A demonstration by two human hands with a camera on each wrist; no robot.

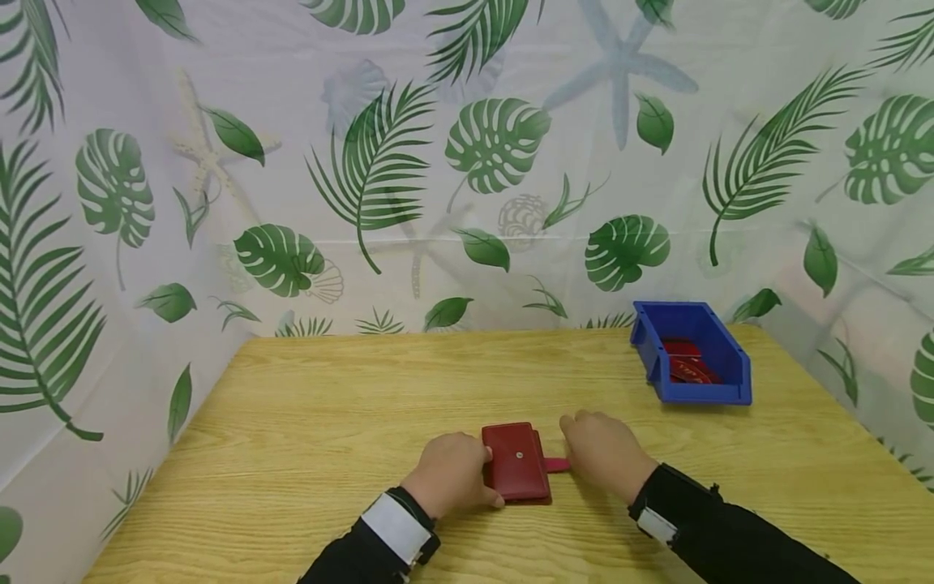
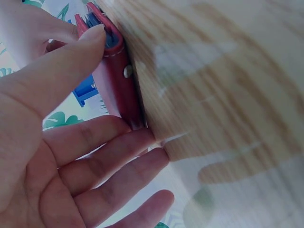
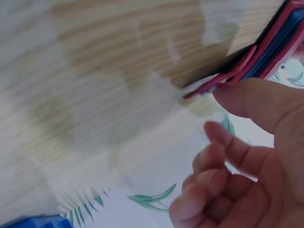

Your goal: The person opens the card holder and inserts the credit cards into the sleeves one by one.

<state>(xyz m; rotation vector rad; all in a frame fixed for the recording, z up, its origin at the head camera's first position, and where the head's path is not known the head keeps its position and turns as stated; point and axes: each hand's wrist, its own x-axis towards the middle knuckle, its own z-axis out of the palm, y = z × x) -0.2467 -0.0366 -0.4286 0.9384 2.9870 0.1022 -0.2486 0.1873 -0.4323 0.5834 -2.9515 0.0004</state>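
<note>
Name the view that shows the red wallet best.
Head view: it shows nearly all of the red wallet from above, with snap and strap. The left wrist view shows it slanted, partly behind the left thumb; the right wrist view, the strap and some layered edges.

We see a yellowish wood-grain desk (image 1: 328, 389), with white cloth (image 1: 284, 186) hanging behind it and along both sides, printed with green leaves (image 1: 498, 146), shells (image 1: 353, 93) and starfish (image 1: 619, 69). We notice a horizontal crease (image 1: 409, 238) across the back and soft reflections (image 2: 199, 209) on the desk.
</note>
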